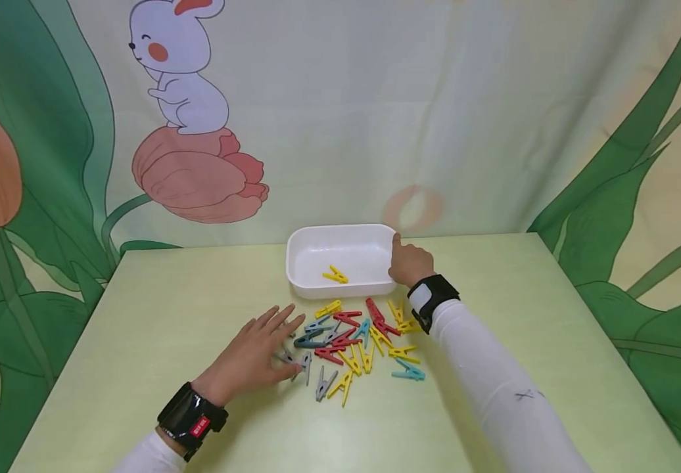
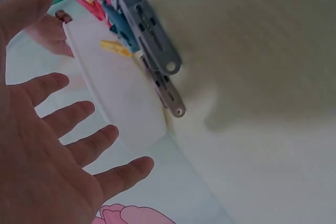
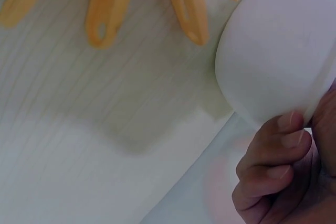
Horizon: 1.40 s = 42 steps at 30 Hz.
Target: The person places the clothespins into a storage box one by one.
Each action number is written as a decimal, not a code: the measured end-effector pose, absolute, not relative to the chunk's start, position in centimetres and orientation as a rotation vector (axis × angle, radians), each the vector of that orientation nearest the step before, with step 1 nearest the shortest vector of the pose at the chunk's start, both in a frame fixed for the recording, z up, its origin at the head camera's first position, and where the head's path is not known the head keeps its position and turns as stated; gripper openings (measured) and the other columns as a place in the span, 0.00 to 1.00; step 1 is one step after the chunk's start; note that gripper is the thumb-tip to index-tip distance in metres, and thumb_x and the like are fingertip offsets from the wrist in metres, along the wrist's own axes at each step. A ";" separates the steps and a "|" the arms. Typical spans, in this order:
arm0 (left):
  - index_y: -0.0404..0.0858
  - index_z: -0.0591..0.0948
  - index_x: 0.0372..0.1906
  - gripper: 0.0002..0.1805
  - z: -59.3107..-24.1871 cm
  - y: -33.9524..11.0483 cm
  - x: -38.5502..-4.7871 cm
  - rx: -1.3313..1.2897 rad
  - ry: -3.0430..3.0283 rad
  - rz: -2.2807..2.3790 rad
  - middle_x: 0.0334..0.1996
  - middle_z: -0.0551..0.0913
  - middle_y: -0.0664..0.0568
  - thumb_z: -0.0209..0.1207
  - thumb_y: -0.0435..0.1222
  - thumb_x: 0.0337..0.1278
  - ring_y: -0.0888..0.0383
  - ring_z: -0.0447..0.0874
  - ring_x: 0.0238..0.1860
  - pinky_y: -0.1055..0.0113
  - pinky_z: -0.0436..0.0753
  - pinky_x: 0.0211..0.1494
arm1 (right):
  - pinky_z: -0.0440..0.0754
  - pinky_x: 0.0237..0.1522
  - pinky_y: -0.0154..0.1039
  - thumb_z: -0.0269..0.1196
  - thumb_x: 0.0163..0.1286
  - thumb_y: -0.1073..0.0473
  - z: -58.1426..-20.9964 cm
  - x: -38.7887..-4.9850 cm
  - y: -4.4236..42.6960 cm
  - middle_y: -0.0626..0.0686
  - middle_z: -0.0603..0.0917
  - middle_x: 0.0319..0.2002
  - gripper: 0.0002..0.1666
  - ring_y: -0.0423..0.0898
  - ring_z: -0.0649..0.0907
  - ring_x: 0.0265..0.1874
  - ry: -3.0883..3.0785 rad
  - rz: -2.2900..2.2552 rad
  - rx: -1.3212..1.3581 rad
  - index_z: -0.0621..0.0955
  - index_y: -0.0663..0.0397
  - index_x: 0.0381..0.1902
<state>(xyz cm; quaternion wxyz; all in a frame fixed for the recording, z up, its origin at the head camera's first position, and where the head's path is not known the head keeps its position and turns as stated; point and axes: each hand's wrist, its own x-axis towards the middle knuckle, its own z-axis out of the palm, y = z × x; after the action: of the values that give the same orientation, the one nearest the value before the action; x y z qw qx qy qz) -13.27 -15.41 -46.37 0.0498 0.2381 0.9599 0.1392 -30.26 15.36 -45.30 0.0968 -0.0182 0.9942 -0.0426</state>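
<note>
My right hand (image 1: 411, 264) grips the right end of a white plastic tub (image 1: 343, 291) by its rim. In the right wrist view its fingers (image 3: 270, 145) are curled against the tub's wall. One yellow clothespin (image 1: 336, 276) lies inside the tub. My left hand (image 1: 254, 358), fingers spread, is over the left edge of a loose pile of clothespins and holds nothing. Closest to it are grey clothespins (image 1: 307, 366); its fingertips partly hide some of them. Red clothespins (image 1: 346, 338), yellow clothespins (image 1: 378, 340) and blue clothespins (image 1: 408, 371) make up the rest of the pile.
Everything lies on a pale yellow table (image 1: 139, 341), the tub near its back edge. Directly behind hangs a printed curtain (image 1: 340, 131) with a rabbit and flowers. The pile spreads in front of the tub, between my two forearms.
</note>
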 end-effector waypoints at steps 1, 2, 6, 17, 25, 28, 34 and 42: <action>0.52 0.61 0.76 0.47 -46.6 -15.4 -13.1 0.722 2.914 0.416 0.78 0.56 0.50 0.66 0.58 0.51 0.43 0.52 0.78 0.38 0.58 0.73 | 0.69 0.24 0.38 0.59 0.68 0.55 -45.4 -30.2 15.3 0.56 0.81 0.27 0.46 0.49 0.77 0.23 2.944 -0.118 -0.053 0.52 0.58 0.78; 0.52 0.62 0.76 0.47 -46.7 -15.4 -12.9 0.728 2.909 0.410 0.78 0.57 0.50 0.67 0.58 0.51 0.43 0.53 0.77 0.38 0.58 0.73 | 0.69 0.24 0.38 0.59 0.69 0.55 -45.4 -30.2 15.3 0.55 0.82 0.27 0.46 0.49 0.77 0.23 2.945 -0.112 -0.050 0.52 0.58 0.78; 0.51 0.67 0.73 0.47 -46.9 -15.5 -12.2 0.765 2.896 0.365 0.74 0.63 0.49 0.70 0.57 0.46 0.43 0.61 0.74 0.41 0.63 0.71 | 0.70 0.25 0.39 0.58 0.69 0.55 -45.6 -30.2 15.2 0.56 0.82 0.28 0.46 0.50 0.78 0.24 2.943 -0.098 -0.036 0.52 0.57 0.78; 0.50 0.73 0.68 0.42 -47.1 -16.2 -11.8 0.742 2.854 0.260 0.69 0.70 0.51 0.75 0.50 0.42 0.48 0.67 0.70 0.47 0.71 0.68 | 0.68 0.24 0.38 0.58 0.69 0.55 -45.7 -30.5 14.9 0.55 0.81 0.27 0.46 0.49 0.77 0.23 2.919 -0.090 -0.027 0.51 0.57 0.78; 0.47 0.78 0.62 0.34 -47.6 -16.1 -11.9 0.727 2.855 0.282 0.63 0.76 0.50 0.74 0.45 0.46 0.50 0.75 0.62 0.50 0.76 0.62 | 0.70 0.24 0.39 0.58 0.69 0.55 -45.6 -30.6 15.0 0.56 0.83 0.30 0.46 0.49 0.78 0.24 2.917 -0.088 -0.033 0.51 0.57 0.78; 0.45 0.80 0.61 0.30 -47.9 -16.2 -12.0 0.758 2.869 0.270 0.59 0.78 0.50 0.72 0.41 0.49 0.52 0.78 0.58 0.53 0.79 0.58 | 0.69 0.25 0.38 0.58 0.69 0.54 -45.5 -30.5 14.9 0.55 0.82 0.30 0.47 0.49 0.78 0.24 2.914 -0.081 -0.026 0.50 0.56 0.78; 0.46 0.84 0.53 0.21 -48.2 -16.2 -12.1 0.774 2.897 0.261 0.46 0.79 0.56 0.71 0.34 0.51 0.61 0.77 0.44 0.62 0.81 0.48 | 0.68 0.24 0.38 0.58 0.69 0.55 -45.0 -30.4 14.9 0.54 0.80 0.26 0.47 0.49 0.76 0.23 2.910 -0.077 -0.017 0.50 0.56 0.79; 0.46 0.85 0.40 0.11 -48.6 -16.3 -11.6 0.860 2.931 0.316 0.36 0.77 0.60 0.69 0.32 0.51 0.65 0.72 0.34 0.67 0.78 0.37 | 0.67 0.24 0.38 0.58 0.68 0.55 -45.4 -30.5 15.1 0.54 0.80 0.26 0.47 0.48 0.76 0.22 2.918 -0.073 -0.023 0.50 0.56 0.79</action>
<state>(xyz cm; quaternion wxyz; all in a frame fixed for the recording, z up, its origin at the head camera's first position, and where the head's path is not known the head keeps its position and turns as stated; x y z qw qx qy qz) -11.61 -16.27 -48.64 0.0355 0.2799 0.9538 0.1029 -30.53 15.05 -45.37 0.1110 -0.0077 0.9935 -0.0250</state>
